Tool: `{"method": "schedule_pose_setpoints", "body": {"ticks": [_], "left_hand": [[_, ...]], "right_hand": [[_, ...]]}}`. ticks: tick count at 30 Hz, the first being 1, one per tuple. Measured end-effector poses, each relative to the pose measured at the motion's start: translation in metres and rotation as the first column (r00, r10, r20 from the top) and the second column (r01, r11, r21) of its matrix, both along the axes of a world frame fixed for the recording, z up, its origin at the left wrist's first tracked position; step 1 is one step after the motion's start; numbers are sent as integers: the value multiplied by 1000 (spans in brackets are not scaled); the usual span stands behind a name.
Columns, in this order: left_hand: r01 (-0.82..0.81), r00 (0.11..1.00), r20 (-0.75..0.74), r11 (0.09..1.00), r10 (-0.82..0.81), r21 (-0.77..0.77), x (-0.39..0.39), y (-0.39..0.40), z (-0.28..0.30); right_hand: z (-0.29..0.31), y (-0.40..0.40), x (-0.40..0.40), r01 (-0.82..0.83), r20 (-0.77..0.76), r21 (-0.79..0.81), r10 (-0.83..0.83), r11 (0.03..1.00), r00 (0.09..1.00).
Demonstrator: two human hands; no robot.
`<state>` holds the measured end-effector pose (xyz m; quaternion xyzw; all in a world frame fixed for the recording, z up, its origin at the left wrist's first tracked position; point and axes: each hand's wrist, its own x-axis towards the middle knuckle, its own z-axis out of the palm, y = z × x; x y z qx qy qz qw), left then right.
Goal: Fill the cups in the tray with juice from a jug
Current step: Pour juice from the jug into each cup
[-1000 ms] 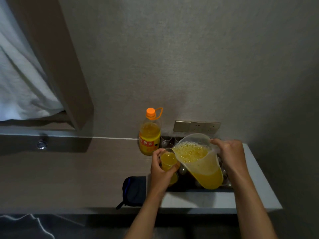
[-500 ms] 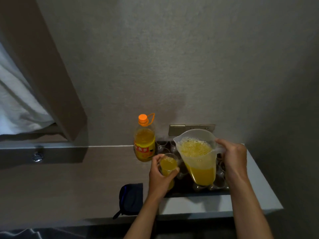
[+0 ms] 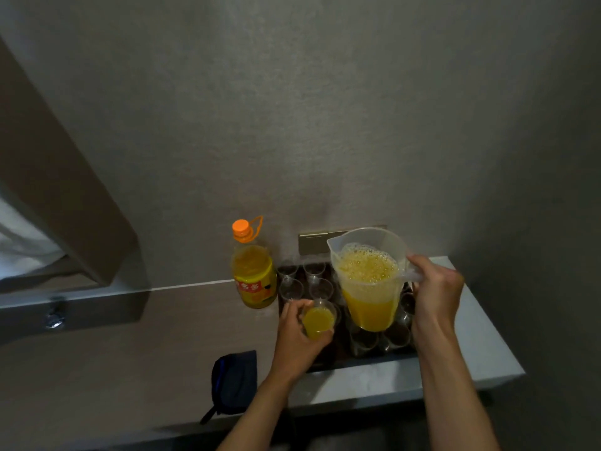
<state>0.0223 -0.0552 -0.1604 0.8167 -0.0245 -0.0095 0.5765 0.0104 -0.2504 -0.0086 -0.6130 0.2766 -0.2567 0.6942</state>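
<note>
Your R hand (image 3: 434,297) grips the handle of the jug (image 3: 369,281), held upright w/ foamy juice over the dark tray (image 3: 328,362) of clear cups (image 3: 291,289) on the counter. Your L hand (image 3: 299,340) is wrapped round a filled cup (image 3: 318,320) at the tray's left side. Juice bottle (image 3: 253,271) stands just beside the tray.

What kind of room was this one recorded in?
Probably a hotel room or bedroom: a wall-mounted ledge under a textured wall, a metal socket panel set above it, and white bedding at the far left.
</note>
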Motion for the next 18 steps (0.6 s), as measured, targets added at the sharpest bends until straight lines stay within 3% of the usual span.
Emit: {"method": "schedule_pose_setpoints", "body": {"ticks": [9,15,18], "left_hand": [[205,972,-172,941,-162,270,22,-10,-11],[274,961,-160,875,-228,400,33,-20,-17],[277,958,-94,792,-271,544,33,-22,-17]], "right_hand": [[-13,-19,4,14,33,44,-15,999,999],[-25,-26,8,10,47,77,-14,997,999],[-27,-27,8,-4,46,65,1,998,999]]}}
